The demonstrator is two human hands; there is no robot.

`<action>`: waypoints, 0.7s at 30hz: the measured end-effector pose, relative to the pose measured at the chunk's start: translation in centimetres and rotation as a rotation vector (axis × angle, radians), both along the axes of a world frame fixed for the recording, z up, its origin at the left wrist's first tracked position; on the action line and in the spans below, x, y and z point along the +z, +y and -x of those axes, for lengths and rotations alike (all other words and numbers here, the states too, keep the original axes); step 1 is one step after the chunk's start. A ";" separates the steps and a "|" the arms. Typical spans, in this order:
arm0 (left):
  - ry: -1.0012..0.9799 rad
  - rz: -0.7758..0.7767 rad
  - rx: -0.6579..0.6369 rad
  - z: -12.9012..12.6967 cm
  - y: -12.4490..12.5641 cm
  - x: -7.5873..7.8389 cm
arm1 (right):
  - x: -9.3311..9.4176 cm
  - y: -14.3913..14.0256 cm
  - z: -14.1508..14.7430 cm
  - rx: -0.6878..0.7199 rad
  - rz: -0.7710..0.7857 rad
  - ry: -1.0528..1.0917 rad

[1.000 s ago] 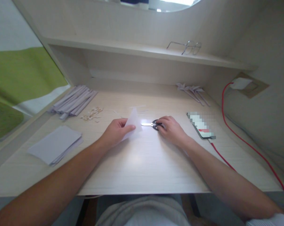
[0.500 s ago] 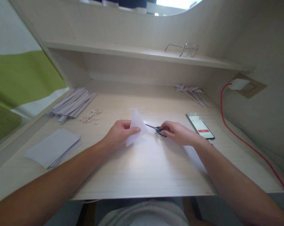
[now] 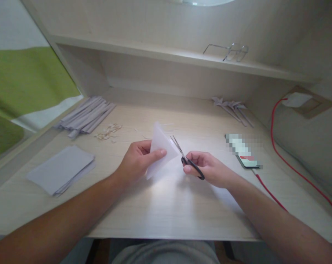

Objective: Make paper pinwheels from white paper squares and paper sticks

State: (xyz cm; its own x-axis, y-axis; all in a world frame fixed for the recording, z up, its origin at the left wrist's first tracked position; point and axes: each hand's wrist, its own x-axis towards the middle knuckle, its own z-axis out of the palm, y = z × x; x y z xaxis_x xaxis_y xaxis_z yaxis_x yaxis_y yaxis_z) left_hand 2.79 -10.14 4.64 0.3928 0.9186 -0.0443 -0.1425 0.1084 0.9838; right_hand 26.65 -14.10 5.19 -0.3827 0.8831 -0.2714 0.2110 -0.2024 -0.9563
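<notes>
Between thumb and fingers, my left hand (image 3: 141, 157) grips a folded sheet of white paper (image 3: 160, 141), held upright above the desk with a pointed corner on top. Black-handled scissors (image 3: 193, 168) are in my right hand (image 3: 205, 168), thumb and fingers at the handles. Their slim blades are slightly apart and point up and left, close to the paper's right edge; whether they touch it I cannot tell. Thin paper strips (image 3: 168, 124) lie on the desk behind the paper.
Rolled paper sticks (image 3: 86, 115), small pale curled pieces (image 3: 109, 132) and stacked paper sheets (image 3: 62, 168) lie on the left. Paper pinwheels (image 3: 232, 108) are at the back right. A phone (image 3: 243, 152) with a red cable (image 3: 272, 192) lies right; glasses (image 3: 232, 50) rest on the shelf.
The scissors have turned from pointing nearly sideways to pointing up and left, and their blades have parted slightly. My right hand has rotated and moved a little lower. The view has tilted down.
</notes>
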 end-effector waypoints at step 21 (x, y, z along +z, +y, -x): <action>0.164 -0.072 -0.029 -0.1 -0.9 0.1 | 0.3 -0.9 0.5 0.025 0.039 -0.021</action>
State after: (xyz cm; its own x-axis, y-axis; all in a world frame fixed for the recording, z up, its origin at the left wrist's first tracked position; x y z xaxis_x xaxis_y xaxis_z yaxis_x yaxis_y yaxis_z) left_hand 2.93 -11.05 4.76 0.4117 0.9102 -0.0449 0.0231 0.0388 0.9990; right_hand 26.19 -14.98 5.45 -0.3982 0.8621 -0.3133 0.2365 -0.2335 -0.9431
